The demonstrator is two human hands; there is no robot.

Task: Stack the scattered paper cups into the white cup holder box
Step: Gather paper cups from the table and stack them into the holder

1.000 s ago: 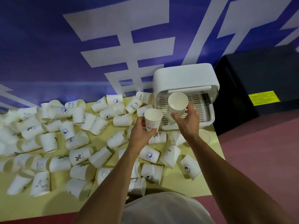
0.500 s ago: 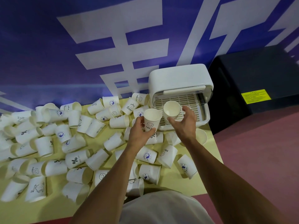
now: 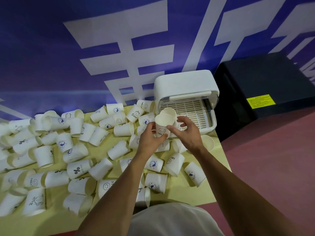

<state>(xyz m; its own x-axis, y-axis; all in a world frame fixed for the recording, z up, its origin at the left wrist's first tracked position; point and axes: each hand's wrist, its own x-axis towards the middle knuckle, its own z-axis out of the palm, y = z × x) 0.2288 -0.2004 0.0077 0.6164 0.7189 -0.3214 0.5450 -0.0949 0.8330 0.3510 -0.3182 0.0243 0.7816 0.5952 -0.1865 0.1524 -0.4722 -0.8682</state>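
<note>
Several white paper cups (image 3: pixel 76 171) lie scattered on the yellow table (image 3: pixel 180 195). The white cup holder box (image 3: pixel 185 84) stands at the table's far right corner, its front open over a slatted tray (image 3: pixel 192 108). My left hand (image 3: pixel 150 138) grips an upright cup printed with a smiley and HELLO (image 3: pixel 162 126) just in front of the box. My right hand (image 3: pixel 189 133) curls round a second plain cup (image 3: pixel 168 111), which sits right behind and against the first, over the tray's front left corner. Its lower part is hidden.
A blue wall with large white characters runs behind the table. A black cabinet (image 3: pixel 262 92) with a yellow label stands right of the box on the red floor (image 3: pixel 272 159). One cup (image 3: pixel 207 142) sits near the table's right edge.
Both hands came together: the right hand's cup dropped lower and moved left until it met the left hand's cup. The camera view shifted slightly.
</note>
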